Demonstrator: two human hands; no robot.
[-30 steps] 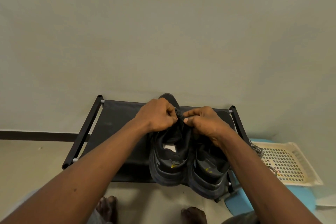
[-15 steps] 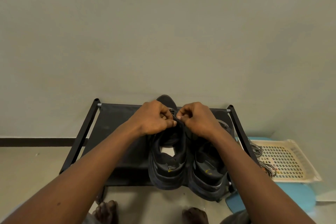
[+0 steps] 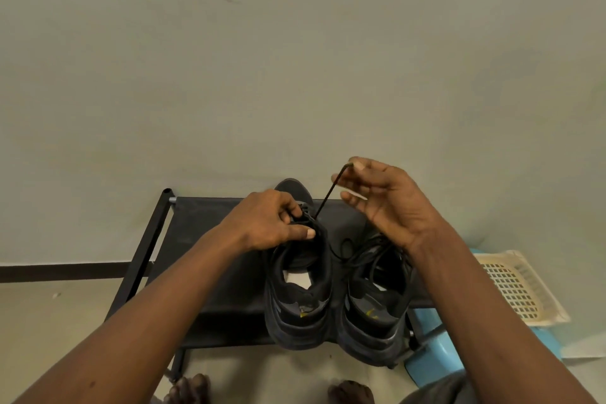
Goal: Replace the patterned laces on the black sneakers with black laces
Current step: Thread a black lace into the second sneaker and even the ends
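From my station I saw the black rack (image 3: 203, 239) carrying both sneakers side by side. I judged the lacing had reached the top eyelets of the left sneaker (image 3: 298, 305). The left hand (image 3: 262, 223) gripped that shoe's collar. The right hand (image 3: 387, 203), raised above it, pinched the black lace (image 3: 331, 192) taut. Next, I reckoned, the lace needed drawing snug without slipping.

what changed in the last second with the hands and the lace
The right hand has risen up and to the right, away from the left hand, drawing the black lace taut out of the top of the left sneaker; it pinches the lace end. The left hand keeps its grip on that sneaker's top. The right sneaker, the rack and the basket stayed put.
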